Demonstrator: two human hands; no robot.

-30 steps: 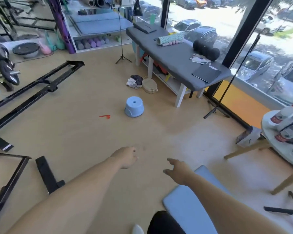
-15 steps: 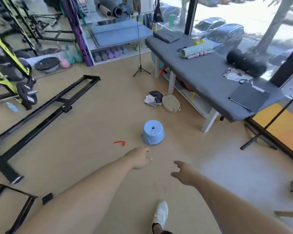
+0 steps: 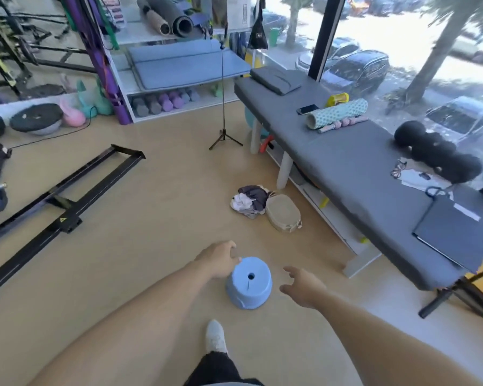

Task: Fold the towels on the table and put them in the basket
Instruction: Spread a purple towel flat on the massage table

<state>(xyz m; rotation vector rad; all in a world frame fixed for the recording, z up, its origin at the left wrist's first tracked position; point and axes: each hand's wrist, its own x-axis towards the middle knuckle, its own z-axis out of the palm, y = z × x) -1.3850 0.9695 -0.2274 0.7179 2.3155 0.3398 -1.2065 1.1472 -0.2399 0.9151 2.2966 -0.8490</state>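
Both my arms reach fwd, lower center of frame. Left hand (image 3: pixel 219 259) loosely curled, empty, by the upper-left edge of the blue stool (image 3: pixel 248 282). Right hand (image 3: pixel 301 285) spread, empty, just right of it. Towels (image 3: pixel 248 200) heaped on floor mid-frame, touching tan basket (image 3: pixel 283 213), beside the grey table (image 3: pixel 360 168).

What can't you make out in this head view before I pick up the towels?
- Pile of cloth on the floor: too small and crumpled to count towels.
- Tan basket: tipped on its side, inside hidden.
- Left hand: fingertips overlap the blue stool; contact unclear.
- Right hand: palm faces away.
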